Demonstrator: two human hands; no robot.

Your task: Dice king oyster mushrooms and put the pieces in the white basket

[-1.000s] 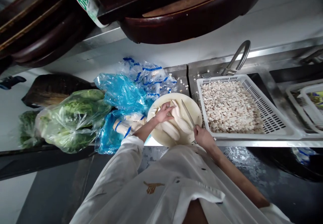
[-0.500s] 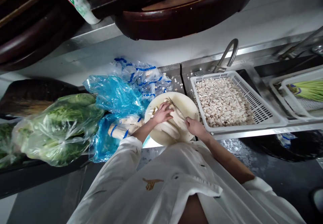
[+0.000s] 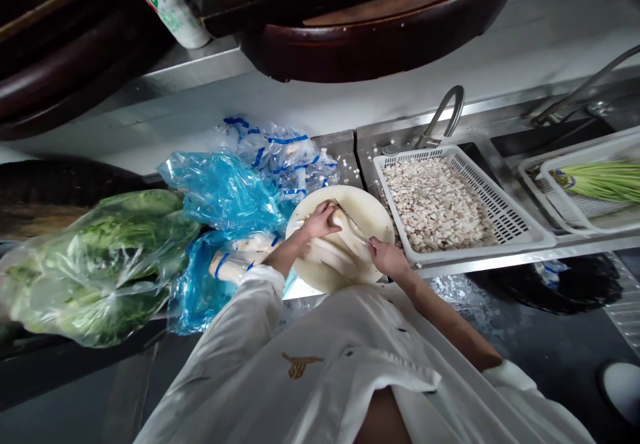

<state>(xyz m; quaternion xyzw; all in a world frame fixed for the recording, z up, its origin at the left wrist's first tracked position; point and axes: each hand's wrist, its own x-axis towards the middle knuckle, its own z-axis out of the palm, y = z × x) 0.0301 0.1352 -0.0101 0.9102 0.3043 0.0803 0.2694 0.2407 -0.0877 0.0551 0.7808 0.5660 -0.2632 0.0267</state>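
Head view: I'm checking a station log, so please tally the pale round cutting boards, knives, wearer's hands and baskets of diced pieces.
Pale round cutting board: 1
Knife: 1
Hands: 2 (left hand, right hand)
Basket of diced pieces: 1
Total: 5

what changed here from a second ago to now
The right hand has moved the knife left, toward the left hand, which has curled in at the mushroom. Unchanged: knife in grip, board and basket in place.
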